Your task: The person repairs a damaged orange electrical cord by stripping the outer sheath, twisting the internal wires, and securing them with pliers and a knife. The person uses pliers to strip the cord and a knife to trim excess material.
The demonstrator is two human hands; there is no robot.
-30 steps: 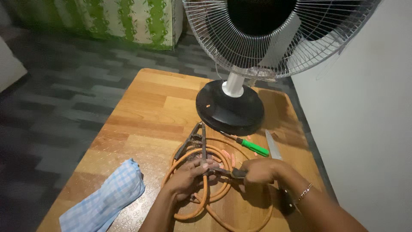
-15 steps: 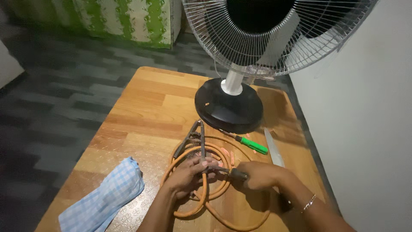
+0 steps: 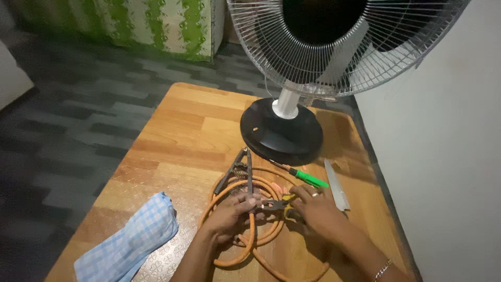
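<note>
Head view: left hand (image 3: 232, 213) pinches the orange cable (image 3: 245, 245) steady so right hand (image 3: 313, 209), clamped on pliers (image 3: 276, 203), can bite it.

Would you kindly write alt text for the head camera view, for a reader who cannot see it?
Two bare hands, left hand and right hand, work pliers on a coiled orange cable on a wooden table. Nearby lie a green-handled screwdriver, a knife, a blue checked cloth and a fan.
</note>
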